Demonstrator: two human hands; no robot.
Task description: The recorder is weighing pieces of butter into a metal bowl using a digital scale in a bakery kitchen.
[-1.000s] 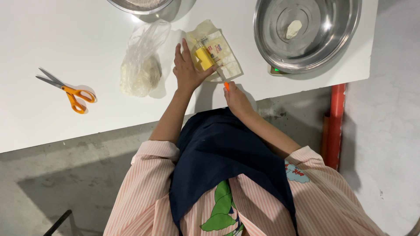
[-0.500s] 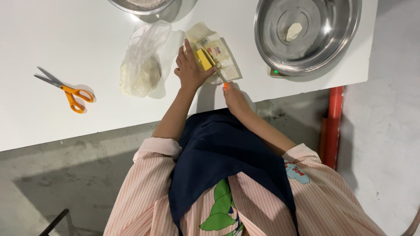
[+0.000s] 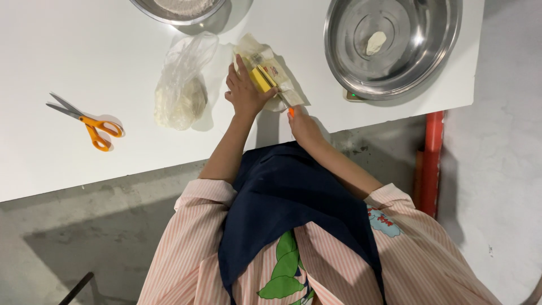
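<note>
Left hand flat, pinning the yellow butter block; right hand clamped on a knife, best drawn slowly and straight.

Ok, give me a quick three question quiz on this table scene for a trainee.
1. True or false: the scissors lie apart from both hands.
2. What does the left hand rest on? A) the yellow block in its wrapper B) the clear plastic bag C) a bowl rim
3. What lies inside the large steel bowl?

Key: 1 true. 2 A. 3 one small pale lump. The right hand holds a knife with an orange handle at the block.
</note>
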